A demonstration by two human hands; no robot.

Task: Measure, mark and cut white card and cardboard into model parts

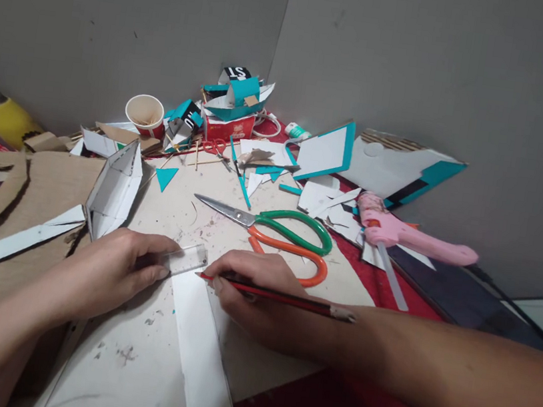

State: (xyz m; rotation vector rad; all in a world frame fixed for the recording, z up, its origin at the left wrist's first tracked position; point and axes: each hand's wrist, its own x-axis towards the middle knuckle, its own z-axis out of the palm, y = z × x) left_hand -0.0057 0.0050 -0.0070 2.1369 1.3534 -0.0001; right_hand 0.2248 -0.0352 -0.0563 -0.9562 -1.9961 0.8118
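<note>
My left hand (142, 263) pinches a short clear ruler (186, 259) between thumb and fingers. The ruler lies across the far end of a long white card strip (200, 348), which runs toward me over the pale work board (126, 372). In my right hand (259, 289) is a red and black pencil (288, 298), its tip down at the strip's far end near the ruler's right end. Just beyond my right hand lie scissors (273, 227) with one green and one orange handle, blades pointing left.
A folded white card hull (116, 192) stands left of my left hand. A pink glue gun (412, 240) rests at the right. Behind are a paper cup (144, 115), a teal paper boat (238, 101), card scraps and a yellow bottle (3, 115). Grey panels rise at the back.
</note>
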